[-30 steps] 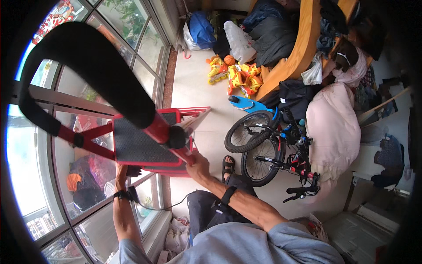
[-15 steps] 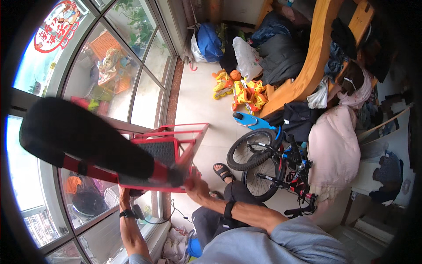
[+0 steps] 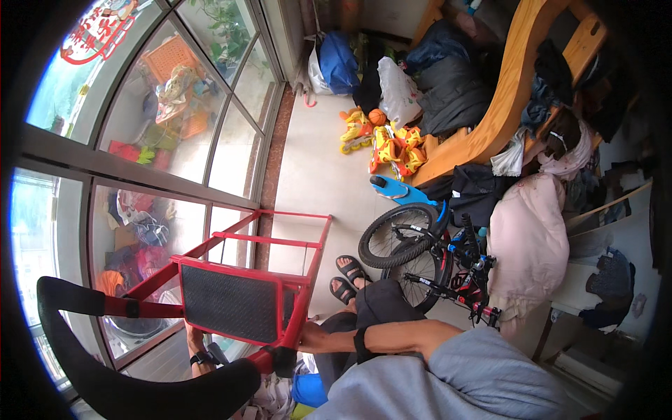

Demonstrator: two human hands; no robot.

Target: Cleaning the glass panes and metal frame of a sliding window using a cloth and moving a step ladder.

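Observation:
I hold a red folding step ladder (image 3: pixel 280 241) with a black ribbed tread (image 3: pixel 231 302) and a black padded top rail (image 3: pixel 140 388) that curves across the lower left. My right hand (image 3: pixel 308 341), a black band on its wrist, grips the red side tube next to a black joint (image 3: pixel 283 360). My left hand (image 3: pixel 193 341), with a watch on its wrist, reaches up to the lower edge of the tread, its fingers partly hidden behind it. The ladder's legs point away from me toward the tiled floor (image 3: pixel 308 175). My sandalled feet (image 3: pixel 346 276) show beyond it.
Tall windows (image 3: pixel 175 133) run along the left. A bicycle (image 3: pixel 427 262) stands close on the right beside a pink cloth bundle (image 3: pixel 528 241). Yellow roller skates (image 3: pixel 388 143), a blue scooter (image 3: pixel 402 190), bags (image 3: pixel 364 70) and a wooden bench (image 3: pixel 504 105) crowd the far side.
The ladder has swung downward: the padded rail dropped from the upper left to the bottom left, and the tread now faces me lower in view. Both hands kept their hold.

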